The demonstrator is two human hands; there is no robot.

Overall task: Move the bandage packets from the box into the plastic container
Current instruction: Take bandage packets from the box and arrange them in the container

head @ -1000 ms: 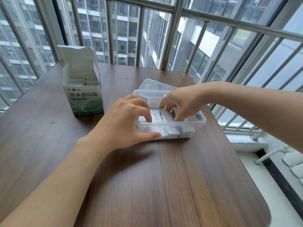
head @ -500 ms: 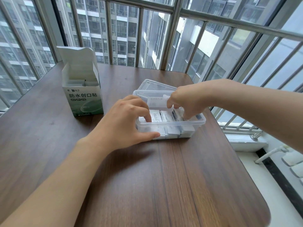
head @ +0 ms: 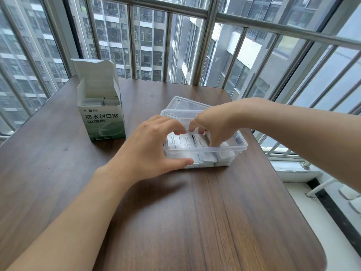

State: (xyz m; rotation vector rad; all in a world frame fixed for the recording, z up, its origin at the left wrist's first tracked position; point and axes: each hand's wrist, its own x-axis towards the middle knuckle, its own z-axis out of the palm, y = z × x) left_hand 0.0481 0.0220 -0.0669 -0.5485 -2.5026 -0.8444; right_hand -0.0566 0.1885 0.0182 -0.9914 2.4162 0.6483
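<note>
Packets [head: 185,142]: white, printed, lying flat in a layer inside the container; more show pressed against its clear near wall. A further lot [head: 93,101] stands in the box, tops visible just below the box rim. Count in either place cannot be read.

Container [head: 230,148]: clear plastic tub, open, at the middle of the table, right of the box and apart from it. Holds what looks like a good share of the packets.

Lid [head: 179,102]: clear, lying just behind the container at its far side, off.

Box [head: 102,122]: green and white carton, upright, top flap raised, far left on the table.

Left hand [head: 150,147]: cupped on the container's left near corner, thumb flat along the near wall at its foot, fingers curled over the rim. Steadies the tub; grasps no packet.

Right hand [head: 213,127]: reaches in from the right, fingers bent down into the container among the packets. Whether it pinches a packet or only presses them level cannot be told.

Table [head: 195,222]: dark wood grain, corner rounded at right.

Progress, as judged: partly done. Packets in the container are being settled; those in the box are left to move. The lid is off.
</note>
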